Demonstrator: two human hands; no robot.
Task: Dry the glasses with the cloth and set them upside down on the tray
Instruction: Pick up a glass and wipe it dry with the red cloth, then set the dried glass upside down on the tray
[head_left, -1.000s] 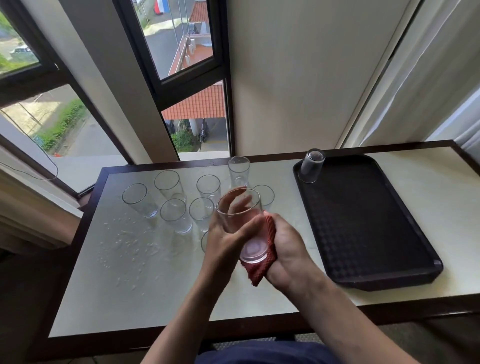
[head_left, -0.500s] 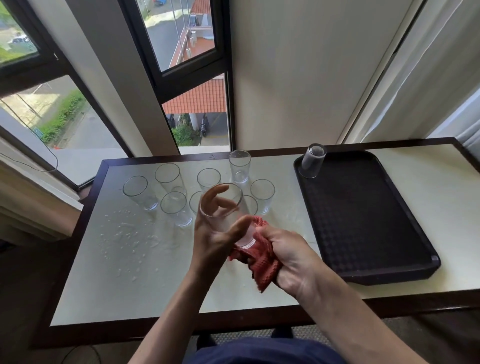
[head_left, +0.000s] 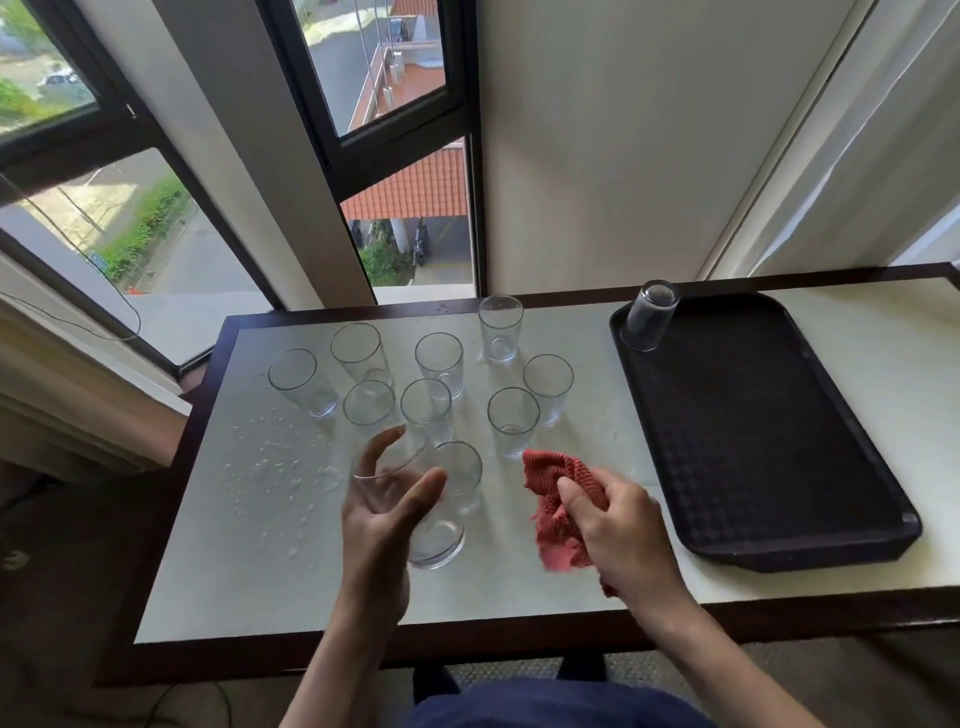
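While the left hand (head_left: 379, 525) grips the glass (head_left: 441, 535) tilted mouth-up, the right hand (head_left: 618, 525) clutches the cloth (head_left: 550, 483) just right of it, untouching, with the tray (head_left: 779, 558) farther right.

A: What's different?
B: Your right hand (head_left: 623, 530) has pulled the cloth (head_left: 556, 483) off the glass (head_left: 439, 530), out to its 3 o'clock.
A: And the glass?
B: Your left hand (head_left: 374, 525) alone holds it now.
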